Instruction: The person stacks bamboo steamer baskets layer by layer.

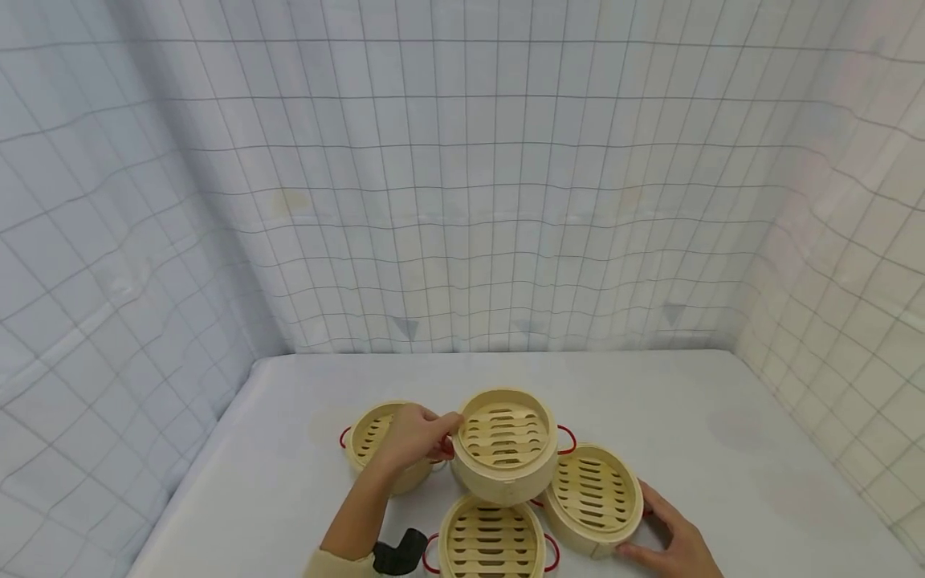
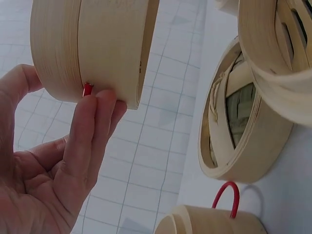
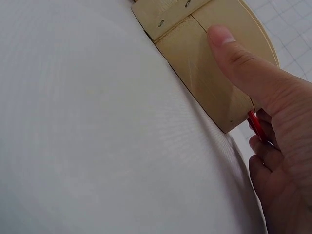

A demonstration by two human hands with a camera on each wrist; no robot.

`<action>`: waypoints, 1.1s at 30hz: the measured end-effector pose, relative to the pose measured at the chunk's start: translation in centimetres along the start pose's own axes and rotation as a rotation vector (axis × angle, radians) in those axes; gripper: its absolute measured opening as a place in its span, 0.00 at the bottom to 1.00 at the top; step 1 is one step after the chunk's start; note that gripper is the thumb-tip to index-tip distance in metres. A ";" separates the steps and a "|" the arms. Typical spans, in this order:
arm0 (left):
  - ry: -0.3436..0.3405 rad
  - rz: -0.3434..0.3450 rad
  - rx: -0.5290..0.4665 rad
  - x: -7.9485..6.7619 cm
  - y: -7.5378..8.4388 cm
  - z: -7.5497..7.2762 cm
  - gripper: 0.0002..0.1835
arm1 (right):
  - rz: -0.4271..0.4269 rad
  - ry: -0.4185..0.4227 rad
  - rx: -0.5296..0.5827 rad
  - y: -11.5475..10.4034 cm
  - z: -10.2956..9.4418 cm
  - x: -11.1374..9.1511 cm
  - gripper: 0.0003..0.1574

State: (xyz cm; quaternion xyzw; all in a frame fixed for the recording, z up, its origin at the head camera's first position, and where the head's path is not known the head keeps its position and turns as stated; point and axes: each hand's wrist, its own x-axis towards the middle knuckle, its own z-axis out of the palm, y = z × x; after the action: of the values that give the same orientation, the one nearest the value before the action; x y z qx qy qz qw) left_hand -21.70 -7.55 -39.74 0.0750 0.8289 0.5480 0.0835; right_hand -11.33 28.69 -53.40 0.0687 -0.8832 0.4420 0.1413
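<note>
My left hand grips the side of a round bamboo steamer basket with a slotted base, held up over the other baskets. In the left wrist view, thumb and fingers pinch its wall beside a red handle. My right hand holds the right edge of a second steamer basket standing on the table. The right wrist view has the thumb against its outer wall and the other fingers around the far side by a red handle.
Another slotted steamer basket stands at the front, and one more sits at the left, partly behind my left forearm. The left wrist view also has a round piece with a woven panel. Gridded white sheeting surrounds the white table.
</note>
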 end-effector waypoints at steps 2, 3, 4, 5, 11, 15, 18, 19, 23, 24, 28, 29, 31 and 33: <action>-0.006 0.006 0.004 0.3 0.2 0.5 0.23 | -0.001 -0.001 0.001 0.0 0.0 0.1 0.57; -0.010 0.012 0.006 0.5 0.3 0.8 0.23 | -0.007 -0.002 0.004 0.0 0.0 0.1 0.57; -0.016 0.013 -0.009 0.6 0.4 1.1 0.22 | -0.014 -0.002 0.002 0.0 0.1 0.2 0.57; -0.024 0.011 -0.029 0.7 0.5 1.4 0.22 | -0.025 0.000 0.004 0.1 0.1 0.2 0.57; -0.056 0.033 -0.105 1.1 1.3 3.3 0.22 | -0.047 0.001 0.004 0.1 0.0 0.3 0.56; -0.069 0.044 -0.109 1.3 1.5 4.5 0.22 | -0.015 -0.009 -0.001 0.0 0.0 0.3 0.56; -0.086 0.039 -0.101 1.5 1.6 5.4 0.20 | -0.037 -0.005 0.001 0.1 -0.1 0.4 0.55; -0.091 0.039 -0.097 1.6 1.7 5.7 0.20 | -0.057 0.001 0.004 0.2 -0.1 0.5 0.55; -0.114 0.038 -0.077 1.6 2.0 6.6 0.21 | -0.145 0.017 0.021 0.6 0.0 0.6 0.54; -0.120 0.037 -0.075 1.6 2.0 6.9 0.21 | -0.160 0.021 0.019 0.6 0.0 0.5 0.54; -0.135 0.046 -0.060 1.6 2.0 7.9 0.21 | -0.092 0.033 -0.018 0.3 -0.1 0.4 0.52; -0.140 0.048 -0.057 1.6 1.9 8.1 0.21 | -0.060 0.034 -0.036 0.2 -0.1 0.3 0.51; -0.147 0.054 -0.043 1.6 1.8 8.5 0.22 | 0.004 0.037 -0.075 0.0 -0.2 0.1 0.50; -0.145 0.061 -0.024 1.6 1.7 8.9 0.22 | 0.046 0.035 -0.100 -0.2 -0.2 0.0 0.50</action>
State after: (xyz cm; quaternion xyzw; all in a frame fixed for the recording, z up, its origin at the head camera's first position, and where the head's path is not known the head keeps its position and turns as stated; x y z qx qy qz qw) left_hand -21.28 1.42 -41.71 0.1387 0.8115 0.5533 0.1272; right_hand -11.22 28.72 -53.21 0.0333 -0.9028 0.4018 0.1498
